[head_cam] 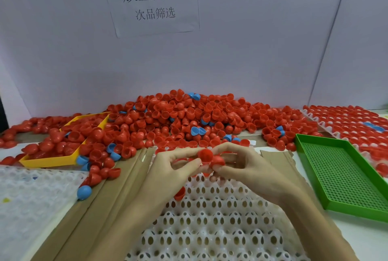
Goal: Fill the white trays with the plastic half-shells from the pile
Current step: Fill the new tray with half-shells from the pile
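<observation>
A big pile of red half-shells (180,118) with a few blue ones lies across the back of the table. A white tray (210,218) with rows of hollow cups sits in front of me. Above its far edge my left hand (174,166) and my right hand (241,166) meet. Together they pinch red half-shells (210,157) between fingertips and thumbs. One red half-shell (180,193) sits in the tray beside my left wrist.
A yellow tray (52,161) holding red shells stands at the left. A green perforated tray (344,176) lies at the right. Behind it a white tray (352,122) is filled with shells. Another white tray (31,193) lies at the near left. A blue shell (84,192) rests on cardboard.
</observation>
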### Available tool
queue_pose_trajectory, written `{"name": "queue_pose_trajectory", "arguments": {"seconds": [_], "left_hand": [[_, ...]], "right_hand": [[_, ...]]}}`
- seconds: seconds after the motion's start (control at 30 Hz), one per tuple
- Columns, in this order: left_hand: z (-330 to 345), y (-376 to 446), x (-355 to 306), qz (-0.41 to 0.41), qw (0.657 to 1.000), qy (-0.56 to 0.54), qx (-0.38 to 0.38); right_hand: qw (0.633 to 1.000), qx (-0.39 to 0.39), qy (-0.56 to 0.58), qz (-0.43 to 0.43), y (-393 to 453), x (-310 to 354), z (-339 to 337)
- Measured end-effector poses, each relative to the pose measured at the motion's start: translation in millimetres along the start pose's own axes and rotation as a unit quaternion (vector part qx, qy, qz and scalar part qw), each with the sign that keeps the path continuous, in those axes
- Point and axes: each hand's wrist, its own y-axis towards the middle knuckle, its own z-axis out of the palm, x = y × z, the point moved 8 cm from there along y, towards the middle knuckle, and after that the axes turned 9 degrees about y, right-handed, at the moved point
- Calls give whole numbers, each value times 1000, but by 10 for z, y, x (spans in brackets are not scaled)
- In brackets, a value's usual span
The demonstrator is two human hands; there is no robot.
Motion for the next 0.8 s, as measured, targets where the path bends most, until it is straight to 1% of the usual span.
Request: {"name": "queue_pose_trajectory", "arguments": {"seconds": [0.13, 0.2, 0.27, 0.33, 0.43, 0.53, 0.67, 0.73, 0.8], "left_hand": [[-63, 7, 24, 22, 998, 54, -25], [-53, -3, 5, 49, 995, 82, -27], [-1, -28, -43, 89, 990, 112, -7], [79, -48, -53, 117, 984, 134, 30], [169, -46, 15, 117, 978, 158, 71], [129, -42, 21, 116, 980, 156, 46], [-19, -37, -39, 119, 977, 179, 14], [-148, -18, -50, 121, 965, 230, -18], [-207, -2, -15, 117, 954, 272, -34]], "right_hand": [[999, -11, 45, 9, -14, -19, -32], [999, -15, 37, 18, -20, -35, -51], [999, -18, 20, 26, -18, -59, -59], [999, -16, 28, 37, -15, -88, -59], [998, -24, 19, 51, -9, -102, -54], [998, -31, 6, 61, -4, -126, -40], [999, -1, 13, 52, -35, -93, -14], [997, -33, 50, 41, -35, -54, -109], [990, -101, 100, 15, -35, 2, -278]]}}
